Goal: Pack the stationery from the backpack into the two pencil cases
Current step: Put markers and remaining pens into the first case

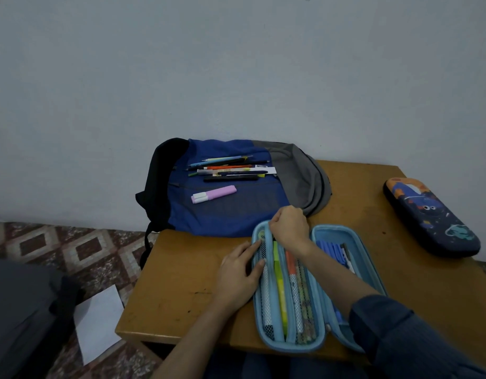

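Our left hand [240, 274] lies flat, fingers straight, steadying the blue pencil case [288, 348]. Our right hand [288, 225] pinches its inner flap [274, 302], probably to admit pens.

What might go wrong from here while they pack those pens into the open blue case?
1. The open blue case lies right at the table's near edge. With the left hand pressing its mesh side and the right hand gripping the middle flap, it might slide off.
2. The loose pens and pink highlighter lie on the soft backpack; a nudge may roll them off.
3. The dark case sits near the table's right edge.
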